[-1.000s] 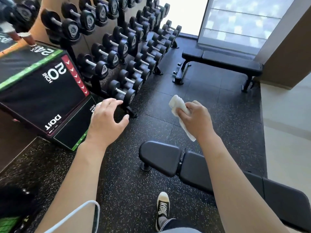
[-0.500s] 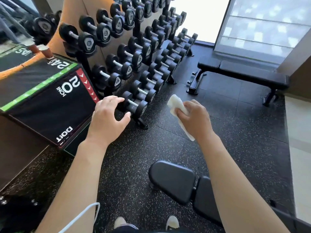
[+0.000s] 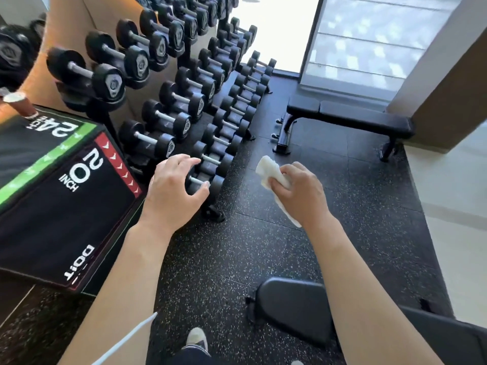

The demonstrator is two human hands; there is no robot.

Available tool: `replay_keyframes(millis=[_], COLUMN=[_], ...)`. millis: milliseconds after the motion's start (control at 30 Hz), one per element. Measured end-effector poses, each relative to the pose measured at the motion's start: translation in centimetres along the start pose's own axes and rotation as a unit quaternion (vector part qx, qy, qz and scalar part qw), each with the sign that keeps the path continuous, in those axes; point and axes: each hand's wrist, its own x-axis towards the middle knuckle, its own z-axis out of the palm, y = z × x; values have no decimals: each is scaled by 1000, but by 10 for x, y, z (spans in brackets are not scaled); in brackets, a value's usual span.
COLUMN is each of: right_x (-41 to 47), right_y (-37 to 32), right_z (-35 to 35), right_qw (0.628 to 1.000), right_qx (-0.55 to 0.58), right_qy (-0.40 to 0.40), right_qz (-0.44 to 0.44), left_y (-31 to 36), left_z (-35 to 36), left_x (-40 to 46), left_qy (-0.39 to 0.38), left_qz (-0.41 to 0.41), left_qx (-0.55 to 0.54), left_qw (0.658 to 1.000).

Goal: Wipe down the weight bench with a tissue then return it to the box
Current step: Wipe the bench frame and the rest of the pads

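Tissue [image 3: 274,175], white, crumpled, folded

The floor [image 3: 237,259] is black rubber tiling flecked with white, giving way to a pale smooth surface along its right edge. A tiered dumbbell rack [image 3: 210,122] stands along the left side, its foot resting on the tiles. At the near left sits a black plyo box [image 3: 66,206] marked 20 INCH. A flat black bench [image 3: 350,119] stands at the far end by the window. The padded end of a weight bench [image 3: 292,306] rests at the near right, and one shoe [image 3: 196,337] is planted at the near edge.
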Motion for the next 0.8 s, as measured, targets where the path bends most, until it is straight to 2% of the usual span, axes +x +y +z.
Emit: replay_keyframes(millis=[167, 367, 500, 800], right_x=[23, 45, 58, 114], right_y=[-58, -87, -86, -54], right_z=[32, 51, 57, 96], right_qw=[1000, 998, 993, 991], right_qx=[-23, -69, -110, -123], right_qy=[11, 0, 15, 35], right_qz=[6, -11, -42, -34], left_y=[-46, -82, -88, -96], left_z=[-31, -42, -33, -1], left_x=[34, 58, 72, 164], left_qy=[-28, -30, -47, -74], left_qz=[16, 13, 20, 75], left_qx=[-15, -47, -65, -38], left_qw=[999, 998, 997, 994])
